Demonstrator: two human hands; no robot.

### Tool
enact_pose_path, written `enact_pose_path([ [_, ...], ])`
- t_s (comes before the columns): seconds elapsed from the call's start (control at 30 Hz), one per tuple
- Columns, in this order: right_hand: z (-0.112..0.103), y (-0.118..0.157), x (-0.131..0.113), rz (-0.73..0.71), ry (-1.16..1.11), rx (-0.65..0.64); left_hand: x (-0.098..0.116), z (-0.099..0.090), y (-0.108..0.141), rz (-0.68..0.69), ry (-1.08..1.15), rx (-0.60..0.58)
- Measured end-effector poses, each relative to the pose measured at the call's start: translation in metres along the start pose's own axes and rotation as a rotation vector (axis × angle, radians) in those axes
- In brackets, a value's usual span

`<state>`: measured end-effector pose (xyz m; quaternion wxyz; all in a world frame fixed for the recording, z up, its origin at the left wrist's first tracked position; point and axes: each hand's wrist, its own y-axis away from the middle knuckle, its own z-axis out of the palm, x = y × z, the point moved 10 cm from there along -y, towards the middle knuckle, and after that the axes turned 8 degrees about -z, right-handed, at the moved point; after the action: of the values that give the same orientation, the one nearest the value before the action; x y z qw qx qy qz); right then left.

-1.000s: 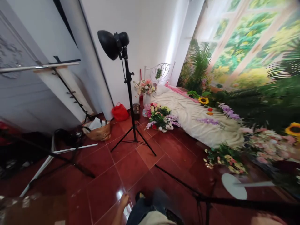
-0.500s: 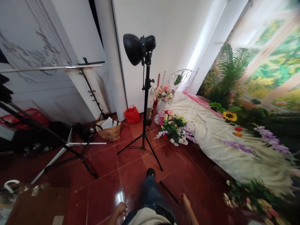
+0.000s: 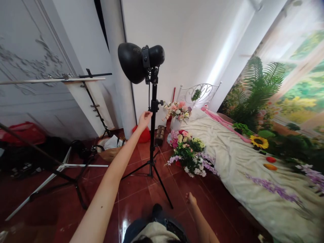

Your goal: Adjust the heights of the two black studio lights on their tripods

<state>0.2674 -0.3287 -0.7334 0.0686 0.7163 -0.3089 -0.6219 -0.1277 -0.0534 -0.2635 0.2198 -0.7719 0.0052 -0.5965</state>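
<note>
A black studio lamp (image 3: 131, 64) with a bowl-shaped shade is mounted on a black light stand (image 3: 152, 126) right in front of me. Its cable (image 3: 149, 92) hangs down beside the pole. My left hand (image 3: 145, 119) is stretched out to the pole, just under the lower end of the cable. Its fingers are drawn together in a pinch; whatever lies between them is too small to make out. Low at my right side hangs my right hand (image 3: 191, 199), fingers loosely curled in, with nothing visible in it. The stand's tripod legs spread on the red tiles.
A bed with a cream cover (image 3: 227, 158) fills the right, with a sunflower (image 3: 259, 142) on it. Artificial flowers (image 3: 187, 148) stand beside the stand's base. At left are a white stand leg (image 3: 83, 165), a basket (image 3: 112, 153) and a red bag (image 3: 144, 133).
My left hand has risen from beside my waist to the stand's pole. The lamp and stand appear nearer. A thin dark bar by my right hand is no longer visible.
</note>
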Motion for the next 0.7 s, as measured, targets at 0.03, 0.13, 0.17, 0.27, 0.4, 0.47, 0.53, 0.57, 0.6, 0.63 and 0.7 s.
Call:
enact_pose_path([
  [0.03,0.008,-0.011,-0.014,0.048,-0.015,-0.004,0.028,0.000,-0.016,0.084,0.028,0.089],
  [0.13,0.035,-0.036,-0.052,0.095,-0.040,-0.045,0.084,0.001,-0.036,0.239,0.036,0.274],
  [0.17,0.045,-0.043,-0.062,0.096,-0.043,-0.059,0.093,0.003,-0.039,0.258,0.027,0.306],
  [0.27,0.074,-0.060,-0.085,0.096,-0.053,-0.099,0.096,0.015,-0.051,0.242,0.008,0.289],
  [0.4,0.115,-0.075,-0.117,0.090,-0.047,-0.160,0.082,0.035,-0.071,0.165,-0.026,0.166],
  [0.47,0.137,-0.081,-0.138,0.076,-0.041,-0.196,0.080,0.036,-0.076,0.171,-0.058,0.150],
  [0.53,0.161,-0.084,-0.165,0.035,-0.007,-0.243,0.080,0.035,-0.079,0.188,-0.091,0.145],
  [0.57,0.174,-0.085,-0.179,0.011,0.026,-0.270,0.080,0.035,-0.080,0.191,-0.103,0.146],
  [0.6,0.187,-0.085,-0.194,-0.015,0.067,-0.296,0.080,0.034,-0.080,0.193,-0.113,0.148],
  [0.63,0.199,-0.085,-0.208,-0.044,0.112,-0.316,0.080,0.033,-0.081,0.193,-0.121,0.151],
  [0.7,0.220,-0.088,-0.240,-0.143,0.187,-0.302,0.079,0.032,-0.082,0.187,-0.135,0.160],
])
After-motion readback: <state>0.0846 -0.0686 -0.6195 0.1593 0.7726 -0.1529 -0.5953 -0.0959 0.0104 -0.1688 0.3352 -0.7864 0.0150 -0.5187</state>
